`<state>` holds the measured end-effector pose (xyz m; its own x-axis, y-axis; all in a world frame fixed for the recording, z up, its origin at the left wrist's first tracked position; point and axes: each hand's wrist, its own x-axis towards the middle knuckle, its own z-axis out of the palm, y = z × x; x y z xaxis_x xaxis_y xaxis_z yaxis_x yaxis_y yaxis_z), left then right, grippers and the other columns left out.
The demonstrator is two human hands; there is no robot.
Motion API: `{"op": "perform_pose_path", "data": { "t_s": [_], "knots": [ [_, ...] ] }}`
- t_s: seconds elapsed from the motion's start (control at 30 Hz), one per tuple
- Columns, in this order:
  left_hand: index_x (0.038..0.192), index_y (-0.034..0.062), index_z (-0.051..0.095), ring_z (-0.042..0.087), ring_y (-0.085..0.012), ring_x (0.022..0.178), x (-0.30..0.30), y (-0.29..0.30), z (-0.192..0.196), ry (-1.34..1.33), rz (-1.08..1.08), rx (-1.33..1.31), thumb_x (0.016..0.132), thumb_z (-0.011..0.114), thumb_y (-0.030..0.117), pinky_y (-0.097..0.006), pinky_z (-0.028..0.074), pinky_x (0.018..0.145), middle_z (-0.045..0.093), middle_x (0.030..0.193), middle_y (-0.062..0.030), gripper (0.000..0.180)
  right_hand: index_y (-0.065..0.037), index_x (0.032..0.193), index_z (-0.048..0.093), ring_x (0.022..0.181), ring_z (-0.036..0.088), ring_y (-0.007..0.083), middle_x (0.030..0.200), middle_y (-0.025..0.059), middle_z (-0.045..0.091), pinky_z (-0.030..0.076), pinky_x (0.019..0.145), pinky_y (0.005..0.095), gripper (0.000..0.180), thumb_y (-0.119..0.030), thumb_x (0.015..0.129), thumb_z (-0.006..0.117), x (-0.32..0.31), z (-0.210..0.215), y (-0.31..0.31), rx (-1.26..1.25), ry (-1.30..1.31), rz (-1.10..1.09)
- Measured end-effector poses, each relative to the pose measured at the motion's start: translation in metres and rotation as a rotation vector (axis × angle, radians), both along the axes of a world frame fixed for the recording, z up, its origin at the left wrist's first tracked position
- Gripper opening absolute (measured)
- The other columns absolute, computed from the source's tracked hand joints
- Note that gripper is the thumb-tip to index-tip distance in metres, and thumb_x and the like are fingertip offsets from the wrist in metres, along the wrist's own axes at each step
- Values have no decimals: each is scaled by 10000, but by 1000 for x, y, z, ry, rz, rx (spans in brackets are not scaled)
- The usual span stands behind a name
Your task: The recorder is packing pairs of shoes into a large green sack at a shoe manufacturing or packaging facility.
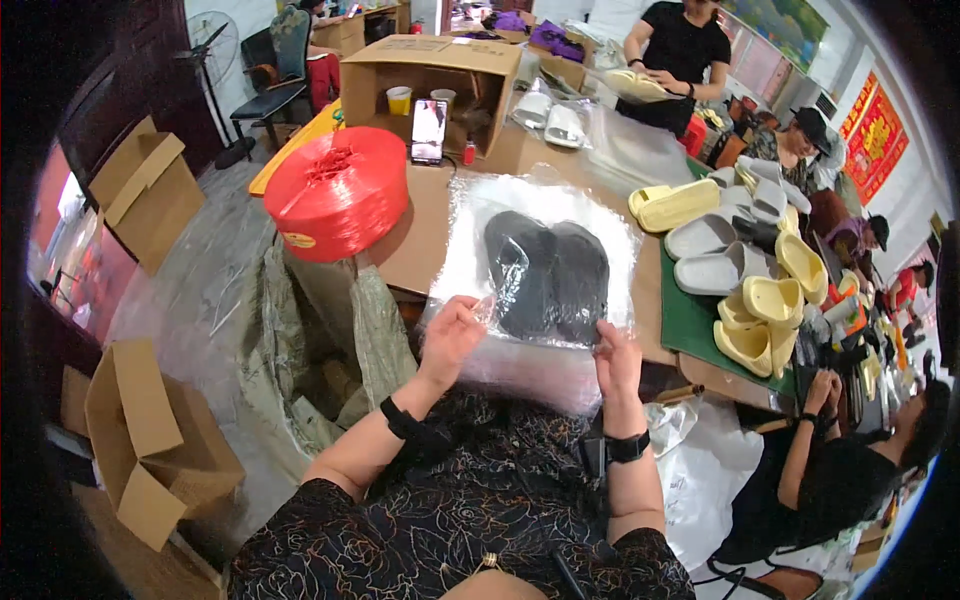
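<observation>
With left hand [455, 338], pinches the clear bag [551, 222] near left; with right hand [618, 360], pinches it near right. Has the slippers [522, 265] inside, ahead and between, lengthwise away from the body, slightly closer to right.

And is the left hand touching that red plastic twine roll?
Apart: the head view shows brown tabletop between the left hand and the red plastic twine roll.
</observation>
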<state>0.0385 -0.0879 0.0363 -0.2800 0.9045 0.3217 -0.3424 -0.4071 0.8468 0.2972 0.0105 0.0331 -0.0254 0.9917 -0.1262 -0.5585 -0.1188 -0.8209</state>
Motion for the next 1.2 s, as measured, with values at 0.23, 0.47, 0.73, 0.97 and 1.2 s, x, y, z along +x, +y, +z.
{"op": "perform_pose_path", "data": {
  "t_s": [0.23, 0.47, 0.73, 0.97, 1.2],
  "knots": [
    [1110, 77, 537, 530, -67, 910, 6, 2, 23, -359, -56, -345, 987, 580, 295, -244, 438, 754, 568, 1021, 26, 254, -7, 1243, 474, 1023, 577, 176, 1166, 92, 559, 476, 899, 313, 474, 127, 808, 607, -20, 18, -28, 220, -101, -49],
    [1268, -11, 541, 634, -197, 1042, 11, -1, 35, -328, -339, -416, 942, 644, 154, -363, 507, 938, 643, 1177, -101, 379, -12, 1225, 439, 1078, 518, 157, 1190, 72, 508, 447, 922, 306, 478, 69, 822, 683, -28, 42, -51, 483, -410, -111],
    [1323, 22, 525, 613, -224, 1123, 27, -24, 31, -553, -525, -208, 967, 576, 172, -385, 491, 975, 630, 1246, -91, 389, 16, 1035, 444, 1036, 472, 387, 1149, 206, 444, 367, 945, 456, 405, -2, 727, 708, -62, 56, -72, 902, -1096, -147],
    [1303, 33, 531, 606, -208, 1088, -73, -86, 3, -169, 70, -164, 934, 611, 113, -379, 492, 939, 639, 1180, -71, 386, 12, 1293, 506, 1164, 503, 327, 1273, 233, 505, 415, 993, 408, 725, -257, 704, 832, -22, 154, -116, 971, -1076, 221],
    [1195, -3, 595, 593, -180, 1005, -195, -228, -40, 475, 851, -430, 941, 641, 184, -337, 466, 884, 658, 1114, -85, 319, -29, 1146, 588, 912, 580, 265, 1077, 187, 591, 477, 784, 376, 524, -259, 715, 779, 7, 112, -138, 1227, -423, -383]
  ]
}}
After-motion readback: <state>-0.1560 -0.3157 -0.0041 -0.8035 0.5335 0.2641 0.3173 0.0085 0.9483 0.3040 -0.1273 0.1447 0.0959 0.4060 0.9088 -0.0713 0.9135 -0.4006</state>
